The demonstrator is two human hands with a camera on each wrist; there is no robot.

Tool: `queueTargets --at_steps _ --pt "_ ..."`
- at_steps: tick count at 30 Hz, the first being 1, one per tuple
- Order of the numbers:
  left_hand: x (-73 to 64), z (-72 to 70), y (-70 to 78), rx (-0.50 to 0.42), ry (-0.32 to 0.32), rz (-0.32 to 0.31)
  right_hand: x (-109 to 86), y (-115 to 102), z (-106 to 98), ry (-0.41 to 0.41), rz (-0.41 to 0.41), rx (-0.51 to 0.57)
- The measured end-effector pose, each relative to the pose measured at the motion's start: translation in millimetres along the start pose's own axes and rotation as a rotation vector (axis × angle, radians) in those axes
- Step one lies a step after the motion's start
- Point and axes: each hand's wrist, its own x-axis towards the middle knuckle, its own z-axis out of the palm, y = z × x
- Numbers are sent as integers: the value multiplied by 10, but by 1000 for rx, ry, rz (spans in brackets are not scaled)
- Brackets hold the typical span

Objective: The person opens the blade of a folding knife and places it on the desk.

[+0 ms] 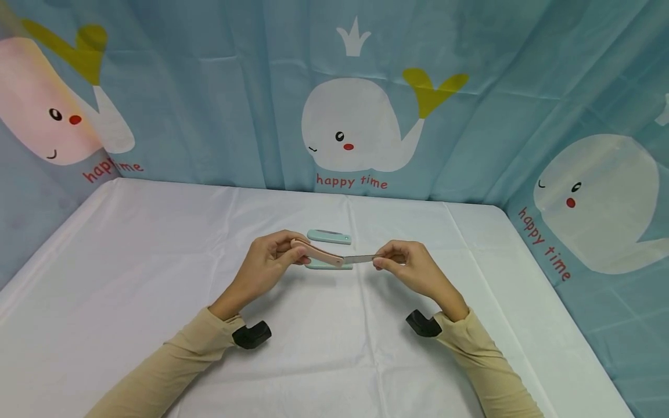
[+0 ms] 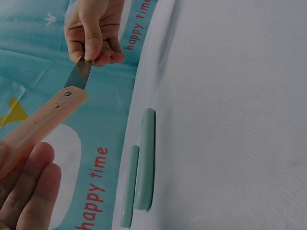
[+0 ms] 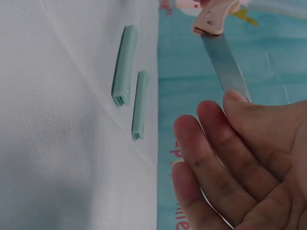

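Observation:
A folding knife with a pale pink handle is held up between both hands, its steel blade swung out from the handle. My left hand grips the far end of the handle between thumb and fingers. The blade's tip end is pinched by the thumb and fingers of my right hand. Beneath and behind it, two mint-green folding knives lie on the table: the farther green knife is folded, and the nearer green knife is partly hidden by the pink handle and left hand.
A white cloth covers the table. Blue curtains printed with whales hang along the back and both sides. Black wrist mounts stick out from the beige sleeves.

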Motion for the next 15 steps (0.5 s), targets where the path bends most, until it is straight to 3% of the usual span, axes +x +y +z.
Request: queueTargets --at_steps 10,15 --pt "16 5 8 -168 34 52 11 45 29 -58 -11 42" --pt "9 9 27 -173 44 78 15 53 56 -81 -19 43"
